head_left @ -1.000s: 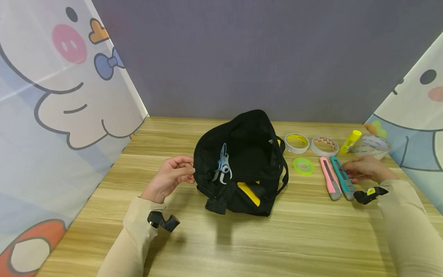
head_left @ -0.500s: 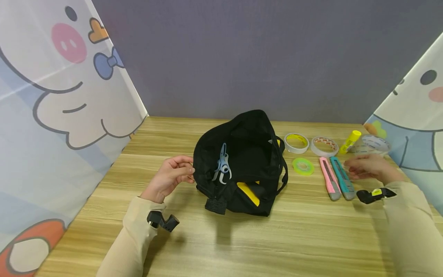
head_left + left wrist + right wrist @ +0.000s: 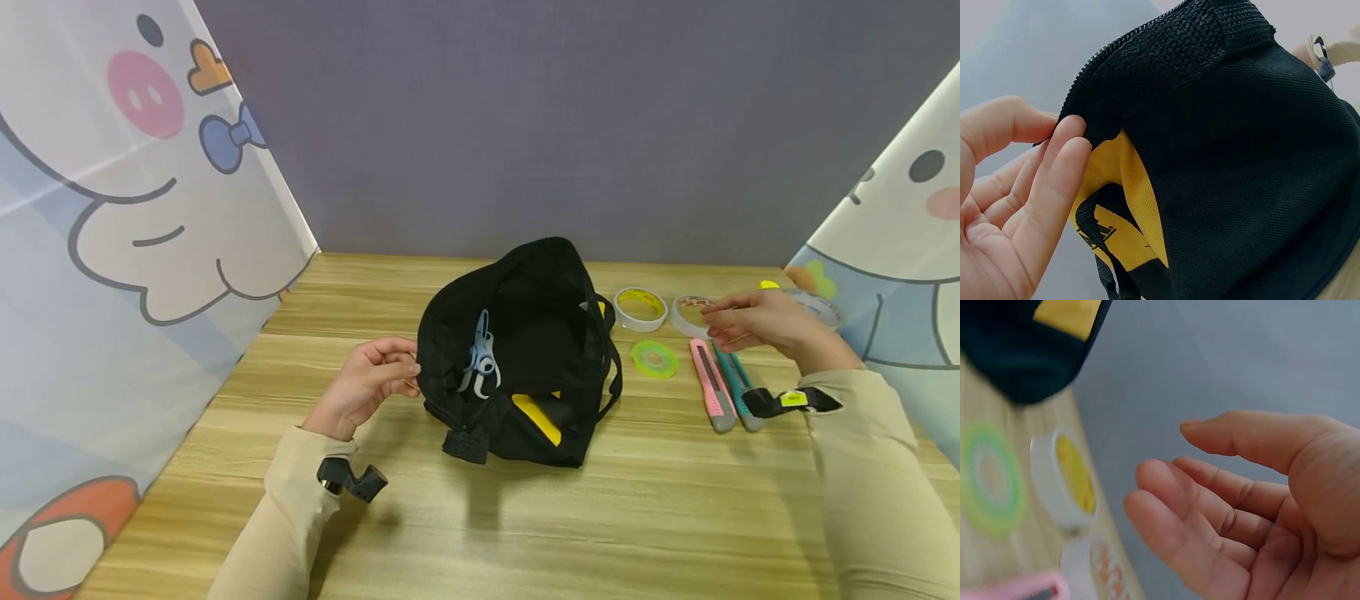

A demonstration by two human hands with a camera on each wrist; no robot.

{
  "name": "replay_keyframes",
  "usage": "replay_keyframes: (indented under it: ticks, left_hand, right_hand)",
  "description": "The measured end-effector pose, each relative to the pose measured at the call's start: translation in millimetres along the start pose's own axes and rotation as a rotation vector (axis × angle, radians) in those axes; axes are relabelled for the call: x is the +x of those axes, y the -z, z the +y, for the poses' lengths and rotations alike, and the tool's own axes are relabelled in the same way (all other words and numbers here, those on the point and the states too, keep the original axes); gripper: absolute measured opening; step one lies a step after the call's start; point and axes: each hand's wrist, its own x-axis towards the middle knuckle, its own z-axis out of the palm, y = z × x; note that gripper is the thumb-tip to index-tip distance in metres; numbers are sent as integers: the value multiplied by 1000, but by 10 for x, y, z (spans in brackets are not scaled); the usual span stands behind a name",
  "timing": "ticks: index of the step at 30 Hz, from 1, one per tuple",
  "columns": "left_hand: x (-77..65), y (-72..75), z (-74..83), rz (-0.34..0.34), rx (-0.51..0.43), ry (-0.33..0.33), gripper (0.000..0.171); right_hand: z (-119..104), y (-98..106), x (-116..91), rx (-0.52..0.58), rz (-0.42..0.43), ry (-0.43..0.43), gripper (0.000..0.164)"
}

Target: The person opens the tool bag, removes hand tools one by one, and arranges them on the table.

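A black bag point(image 3: 540, 333) with yellow patches stands unzipped in the middle of the table, its mouth towards me. Blue-and-white scissors point(image 3: 482, 357) lie inside at its left. At the bag's left rim my left hand point(image 3: 371, 379) pinches the zippered edge point(image 3: 1079, 94) between thumb and fingertips. My right hand point(image 3: 772, 325) hovers over the right side, fingers loosely bent and thumb apart, with nothing in it. Below it lie a pink utility knife point(image 3: 712, 387) and a teal utility knife point(image 3: 738, 379), partly covered. A white tape roll point(image 3: 686, 315) is just left of its fingertips.
Left of the right hand are a yellow-cored tape roll point(image 3: 640, 310) and a small green tape roll point(image 3: 655, 359). A yellow glue stick point(image 3: 768, 285) and a wide clear tape roll point(image 3: 817, 307) sit behind that hand, mostly hidden. A grey panel point(image 3: 555, 133) closes off the table's back.
My right hand has lifted from beside the teal knife, first slightly right, then up and left towards the tape rolls, still holding nothing. The left hand keeps its place on the bag's rim.
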Motion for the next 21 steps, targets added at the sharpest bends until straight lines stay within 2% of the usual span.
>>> replay_keyframes:
  ticks: [4, 12, 16, 21]
  left_hand:
    - [1, 2, -6, -3, -2, 0, 36]
    - [1, 8, -5, -10, -4, -5, 37]
    - [-2, 9, -7, -11, -8, -7, 37]
    - [-3, 8, -16, -16, -12, -11, 37]
  right_hand:
    - [-203, -125, 31, -7, -16, 46, 36]
    - [-569, -383, 129, 41, -19, 97, 35]
    - [-748, -493, 187, 53, -50, 132, 37]
    - [-962, -618, 254, 70, -75, 179, 32]
